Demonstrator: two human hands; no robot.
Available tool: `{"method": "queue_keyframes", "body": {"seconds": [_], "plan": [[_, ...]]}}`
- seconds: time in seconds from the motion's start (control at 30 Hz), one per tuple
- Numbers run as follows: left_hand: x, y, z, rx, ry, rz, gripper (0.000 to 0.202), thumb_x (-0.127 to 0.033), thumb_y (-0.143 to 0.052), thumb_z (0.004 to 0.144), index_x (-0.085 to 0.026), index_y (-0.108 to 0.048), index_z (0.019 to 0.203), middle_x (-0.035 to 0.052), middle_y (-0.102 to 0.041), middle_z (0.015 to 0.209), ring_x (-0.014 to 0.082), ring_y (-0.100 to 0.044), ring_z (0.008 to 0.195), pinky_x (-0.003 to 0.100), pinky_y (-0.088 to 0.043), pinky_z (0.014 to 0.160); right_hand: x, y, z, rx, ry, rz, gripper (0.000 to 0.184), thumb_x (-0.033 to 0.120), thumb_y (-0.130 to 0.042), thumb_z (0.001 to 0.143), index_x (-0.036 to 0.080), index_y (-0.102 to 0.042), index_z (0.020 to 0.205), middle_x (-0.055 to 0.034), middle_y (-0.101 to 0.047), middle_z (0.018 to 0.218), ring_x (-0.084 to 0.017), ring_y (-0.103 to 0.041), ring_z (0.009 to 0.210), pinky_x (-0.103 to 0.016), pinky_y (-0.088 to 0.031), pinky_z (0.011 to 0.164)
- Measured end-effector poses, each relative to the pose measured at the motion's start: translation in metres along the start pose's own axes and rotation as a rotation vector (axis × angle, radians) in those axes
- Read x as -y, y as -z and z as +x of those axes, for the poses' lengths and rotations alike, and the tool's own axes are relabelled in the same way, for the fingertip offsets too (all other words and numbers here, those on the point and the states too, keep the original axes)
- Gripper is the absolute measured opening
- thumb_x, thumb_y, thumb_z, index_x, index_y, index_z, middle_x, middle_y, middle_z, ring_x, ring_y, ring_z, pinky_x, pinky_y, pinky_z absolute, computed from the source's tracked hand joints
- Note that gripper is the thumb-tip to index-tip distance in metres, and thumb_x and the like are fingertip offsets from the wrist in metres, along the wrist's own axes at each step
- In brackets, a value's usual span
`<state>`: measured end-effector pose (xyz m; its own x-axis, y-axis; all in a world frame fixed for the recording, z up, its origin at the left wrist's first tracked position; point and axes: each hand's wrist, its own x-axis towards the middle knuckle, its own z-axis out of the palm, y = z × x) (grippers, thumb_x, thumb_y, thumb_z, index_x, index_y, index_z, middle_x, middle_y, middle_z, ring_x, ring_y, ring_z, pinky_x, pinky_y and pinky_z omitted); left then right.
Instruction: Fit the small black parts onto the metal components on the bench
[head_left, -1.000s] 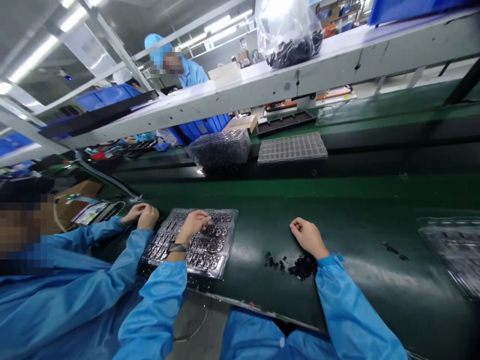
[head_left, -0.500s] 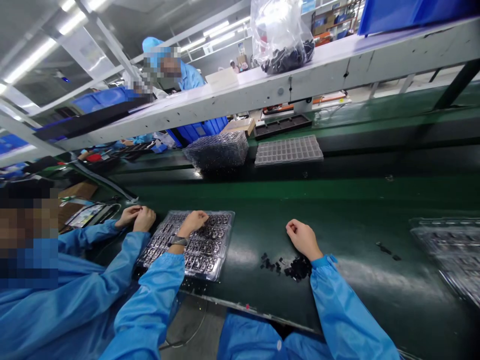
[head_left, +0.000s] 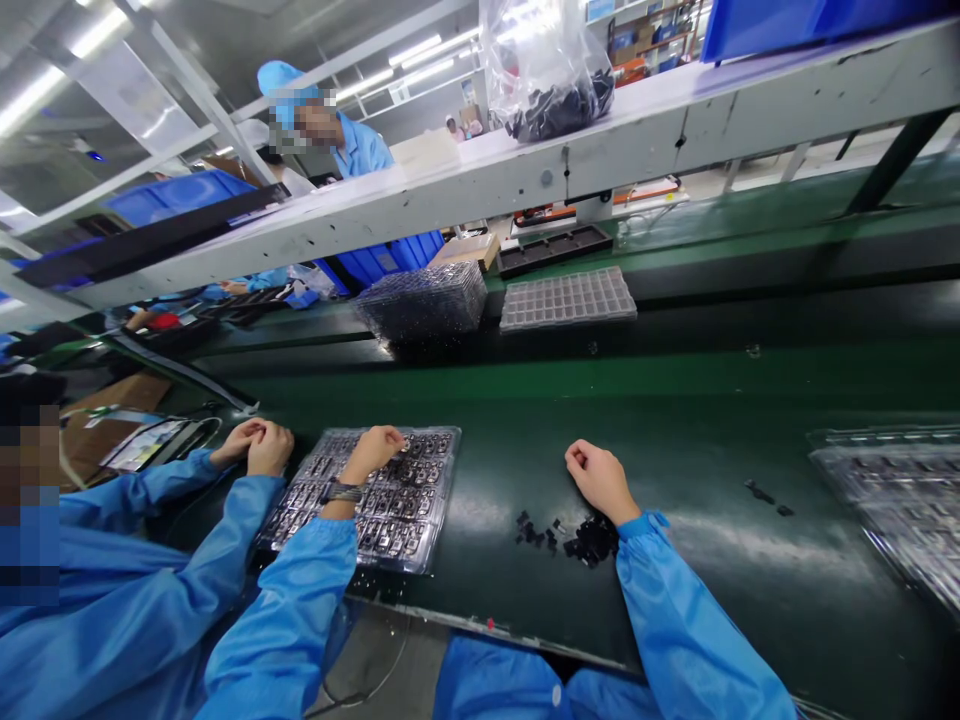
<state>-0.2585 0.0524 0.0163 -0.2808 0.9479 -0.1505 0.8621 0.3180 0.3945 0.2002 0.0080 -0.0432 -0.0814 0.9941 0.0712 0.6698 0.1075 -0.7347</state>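
Left hand (head_left: 373,452) curled over clear parts tray (head_left: 420,535), grip perhaps pinched on a part — right hand (head_left: 598,482) fisted beside black pieces (head_left: 581,540).

You are looking at a line where no lettering is reading clearly. The printed sheet (head_left: 139,447) lying at the far left is showing colour marks too small to make out, and the watch (head_left: 343,492) on your wrist is showing nothing legible.
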Motion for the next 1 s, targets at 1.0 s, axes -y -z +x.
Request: {"method": "queue_keyframes", "body": {"seconds": [1.0], "plan": [[-0.02, -0.004, -0.007, -0.041, -0.028, 0.119, 0.021, -0.038, -0.069, 0.078, -0.017, -0.071, 0.079, 0.0073, -0.075, 0.077, 0.0225, -0.07, 0.075, 0.027, -0.048, 0.069, 0.001, 0.0, 0.0, 0.014, -0.004, -0.009, 0.014, 0.02, -0.056, 0.09, 0.022, -0.066, 0.081, 0.0002, -0.068, 0.07, -0.016, -0.06, 0.066, -0.025, -0.027, 0.06]]}}
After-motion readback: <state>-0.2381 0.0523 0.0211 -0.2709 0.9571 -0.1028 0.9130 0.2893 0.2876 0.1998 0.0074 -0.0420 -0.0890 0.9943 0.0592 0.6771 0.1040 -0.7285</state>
